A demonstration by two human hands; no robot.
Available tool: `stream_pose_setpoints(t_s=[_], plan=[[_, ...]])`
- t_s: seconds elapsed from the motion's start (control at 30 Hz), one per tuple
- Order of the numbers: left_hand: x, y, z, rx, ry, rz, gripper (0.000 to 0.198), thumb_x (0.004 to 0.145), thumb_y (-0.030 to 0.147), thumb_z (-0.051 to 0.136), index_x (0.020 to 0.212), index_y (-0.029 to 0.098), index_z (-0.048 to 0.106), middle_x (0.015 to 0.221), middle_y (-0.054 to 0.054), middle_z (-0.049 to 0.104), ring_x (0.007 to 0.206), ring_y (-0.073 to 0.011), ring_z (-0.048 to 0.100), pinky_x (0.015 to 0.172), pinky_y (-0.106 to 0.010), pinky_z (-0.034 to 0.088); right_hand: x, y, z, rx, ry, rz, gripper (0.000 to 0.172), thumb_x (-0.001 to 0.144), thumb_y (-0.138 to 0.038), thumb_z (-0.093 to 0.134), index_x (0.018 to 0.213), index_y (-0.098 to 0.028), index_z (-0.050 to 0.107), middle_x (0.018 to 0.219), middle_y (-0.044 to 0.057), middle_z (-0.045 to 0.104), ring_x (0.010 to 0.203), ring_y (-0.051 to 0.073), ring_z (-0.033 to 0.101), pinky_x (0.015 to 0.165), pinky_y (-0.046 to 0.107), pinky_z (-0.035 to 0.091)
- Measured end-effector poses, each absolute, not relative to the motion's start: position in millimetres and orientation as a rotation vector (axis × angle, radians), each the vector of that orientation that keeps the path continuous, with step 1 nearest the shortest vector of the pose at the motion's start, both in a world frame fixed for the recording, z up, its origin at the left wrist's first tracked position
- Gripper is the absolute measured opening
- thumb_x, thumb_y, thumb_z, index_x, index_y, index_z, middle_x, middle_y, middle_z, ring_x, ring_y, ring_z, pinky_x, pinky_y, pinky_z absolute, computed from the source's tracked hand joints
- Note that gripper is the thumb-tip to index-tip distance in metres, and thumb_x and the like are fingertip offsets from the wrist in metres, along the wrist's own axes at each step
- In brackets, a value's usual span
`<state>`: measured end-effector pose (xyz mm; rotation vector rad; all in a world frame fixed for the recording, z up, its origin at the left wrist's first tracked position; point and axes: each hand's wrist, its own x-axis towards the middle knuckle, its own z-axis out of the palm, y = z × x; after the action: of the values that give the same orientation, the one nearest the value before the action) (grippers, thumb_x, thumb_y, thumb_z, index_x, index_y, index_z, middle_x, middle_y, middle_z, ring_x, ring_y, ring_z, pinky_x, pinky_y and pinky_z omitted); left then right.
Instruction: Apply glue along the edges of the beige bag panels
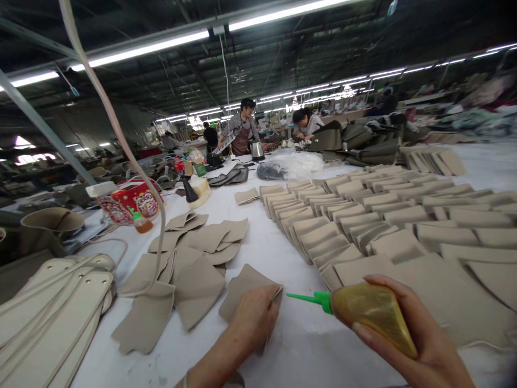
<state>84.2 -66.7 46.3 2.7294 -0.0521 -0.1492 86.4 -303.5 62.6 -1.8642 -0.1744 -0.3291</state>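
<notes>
My left hand (255,317) is closed on the edge of a taupe leather piece (242,285) lying on the white table. In my right hand (424,328) is a glue bottle (369,312), yellowish and see-through, tipped on its side. Its green nozzle (307,297) points left, close to the leather piece's right corner but apart from it. Left of my left hand lies a loose pile of similar leather pieces (197,285). Rows of overlapping folded leather pieces (347,215) spread over the right side.
Long cream straps (56,312) are stacked at the left. A pale hose (117,129) hangs down onto the pile. Behind stand a red box (131,202), a second glue bottle (142,222) and a metal kettle (257,151). Co-workers (242,129) are at tables further back.
</notes>
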Motion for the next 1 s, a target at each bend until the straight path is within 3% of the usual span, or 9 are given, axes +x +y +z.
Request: stream_pose_setpoints(t_s=[0.17, 0.67, 1.0], plan=[[89, -62, 38, 2.736, -0.113, -0.187, 0.025, 0.079, 0.012, 0.044, 0.087, 0.024, 0.064, 0.086, -0.002, 0.071, 0.081, -0.0203, 0.065, 0.068, -0.025, 0.041, 93, -295, 52, -1.962, -0.359, -0.261, 0.044, 0.082, -0.045, 0.064, 0.120, -0.028, 0.049, 0.115, 0.000, 0.057, 0.102, 0.023, 0.057, 0.084, 0.025, 0.047], [88, -54, 40, 2.605, -0.131, -0.144, 0.026, 0.072, 0.011, 0.043, 0.083, 0.022, 0.063, 0.083, -0.005, 0.070, 0.080, -0.0236, 0.065, 0.064, -0.029, 0.037, 121, -287, 25, -2.162, -0.831, -0.458, 0.037, 0.092, -0.042, 0.059, 0.124, -0.028, 0.045, 0.116, 0.003, 0.054, 0.101, 0.021, 0.057, 0.088, 0.025, 0.047], [88, -55, 36, 2.639, -0.117, -0.148, 0.022, 0.071, 0.012, 0.043, 0.079, 0.022, 0.061, 0.080, -0.004, 0.069, 0.077, -0.0218, 0.063, 0.064, -0.028, 0.036, 121, -288, 29, -2.142, -0.682, -0.326, 0.039, 0.090, -0.047, 0.061, 0.122, -0.029, 0.047, 0.118, 0.002, 0.055, 0.105, 0.022, 0.056, 0.089, 0.027, 0.046]])
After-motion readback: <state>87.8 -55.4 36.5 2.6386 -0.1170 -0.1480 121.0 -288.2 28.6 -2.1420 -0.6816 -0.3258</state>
